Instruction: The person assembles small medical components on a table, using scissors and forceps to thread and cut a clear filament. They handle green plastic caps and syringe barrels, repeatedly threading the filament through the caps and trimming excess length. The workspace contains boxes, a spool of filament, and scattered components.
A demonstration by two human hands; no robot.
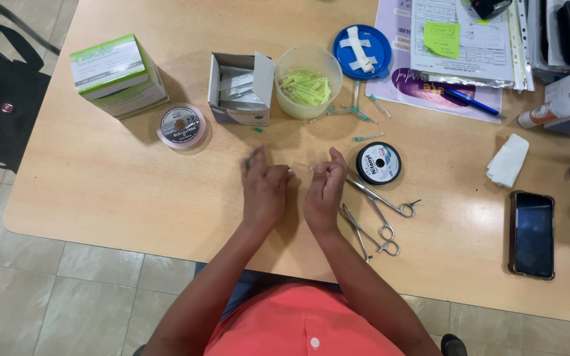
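Hands meet at frame centre, on bare tabletop well back from the near table edge [100, 240].

I see my left hand [263, 191] blurred (grip unreadable); right hand [324, 188] fingers pinched narrow on a thin needle [303, 167], forceps [380, 198] just right, thread spool [378, 163] above them.

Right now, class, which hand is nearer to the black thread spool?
Right. The right hand lies just left of the black thread spool; the left hand sits farther left.

Open: bare tabletop [113, 191] left of the left hand [263, 191].
Blocked right: two forceps [380, 211] and a thread spool [378, 163] beside the right hand [324, 191].
Blocked ahead: open carton [240, 89], needle tub [307, 82].
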